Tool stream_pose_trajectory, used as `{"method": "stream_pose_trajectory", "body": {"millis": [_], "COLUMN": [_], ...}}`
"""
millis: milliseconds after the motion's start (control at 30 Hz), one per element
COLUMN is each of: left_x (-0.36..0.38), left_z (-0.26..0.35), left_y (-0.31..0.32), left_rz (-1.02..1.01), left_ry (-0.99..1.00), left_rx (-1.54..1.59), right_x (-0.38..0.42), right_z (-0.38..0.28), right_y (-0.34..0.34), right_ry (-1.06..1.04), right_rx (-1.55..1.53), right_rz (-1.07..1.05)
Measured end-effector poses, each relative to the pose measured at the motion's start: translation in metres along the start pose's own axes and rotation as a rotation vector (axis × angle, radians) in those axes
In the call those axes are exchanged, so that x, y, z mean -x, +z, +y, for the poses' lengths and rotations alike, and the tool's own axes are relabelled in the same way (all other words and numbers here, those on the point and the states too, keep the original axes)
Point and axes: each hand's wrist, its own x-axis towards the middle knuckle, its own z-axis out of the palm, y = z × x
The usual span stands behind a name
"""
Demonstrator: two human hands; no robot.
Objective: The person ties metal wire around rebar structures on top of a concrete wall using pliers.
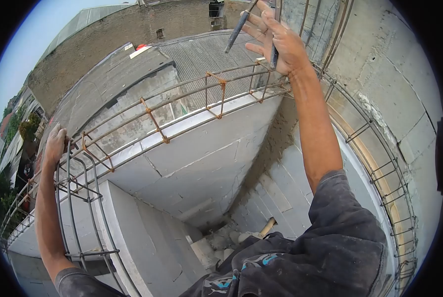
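- The tool (237,32) is at 1 o'clock, by the right hand (279,42); its left handle slants from 1 down to 7, low end pointing to 7.
- Its second handle (274,56) stands near upright against the palm, 12 to 6, low end pointing to 6.
- The upper edge crops the tool, so whether the handles join is out of sight.
- The right hand's fingers are spread and point to about 10 o'clock; I cannot tell which of them bear the tool's weight.
- The left hand (56,142), at 9 o'clock, lies on the bars at the cage corner; its fingers are small and partly hidden, so I cannot tell whether they grip.
- The rusty cage (182,97) of thin bars and square ties runs from 8 towards 1, above the pale block wall (196,153).
- A darker cage (86,199) drops from the left hand towards 5.
- A third cage (382,173) bends down the 3 o'clock side beside rough, cracked grey concrete (400,84).
- Ribbed roofing (196,57) lies towards 12.
- The dusty dark shirt (340,237) fills 5 o'clock, covering part of the floor below.
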Motion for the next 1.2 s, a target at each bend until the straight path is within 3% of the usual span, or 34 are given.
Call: {"method": "stream_pose_trajectory", "body": {"millis": [167, 367, 467, 533, 633, 767, 867, 933, 1067, 1133, 1200], "left_x": [-0.007, -0.006, -0.005, -0.009, -0.010, -0.009, 0.001, 0.016, 0.021, 0.031, 0.035], "left_z": [-0.011, -0.009, -0.009, -0.015, -0.014, -0.015, 0.003, 0.040, 0.112, 0.164, 0.187], "left_y": [-0.003, -0.004, -0.001, -0.007, -0.006, -0.002, -0.011, -0.025, -0.062, -0.067, -0.076], "left_rz": [-0.004, -0.024, -0.019, 0.058, 0.167, 0.265, 0.245, 0.265, 0.271, 0.323, 0.334], "left_ry": [0.019, 0.031, -0.016, -0.045, -0.117, -0.154, -0.215, -0.284, -0.258, -0.262, -0.201], "left_rx": [-0.063, -0.085, 0.021, -0.118, -0.105, 0.090, 0.264, 0.216, 0.258, 0.220, 0.199], "right_x": [0.004, 0.024, 0.034, 0.042, 0.057, 0.072, 0.099, 0.107, 0.118, 0.119, 0.121], "right_z": [0.027, 0.075, 0.063, 0.060, 0.059, 0.098, 0.088, 0.099, 0.131, 0.140, 0.153], "right_y": [-0.001, -0.014, -0.019, -0.028, -0.050, -0.087, -0.071, -0.074, -0.084, -0.084, -0.088], "right_ry": [0.084, 0.175, 0.177, 0.144, 0.033, 0.197, 0.302, 0.311, 0.230, 0.350, 0.261], "right_rx": [0.189, 0.398, 0.589, 0.750, 0.969, 1.065, 0.954, 0.818, 0.810, 0.825, 0.940], "right_rz": [0.243, 0.280, 0.294, 0.342, 0.310, 0.149, 0.059, 0.112, 0.110, 0.144, 0.182]}}
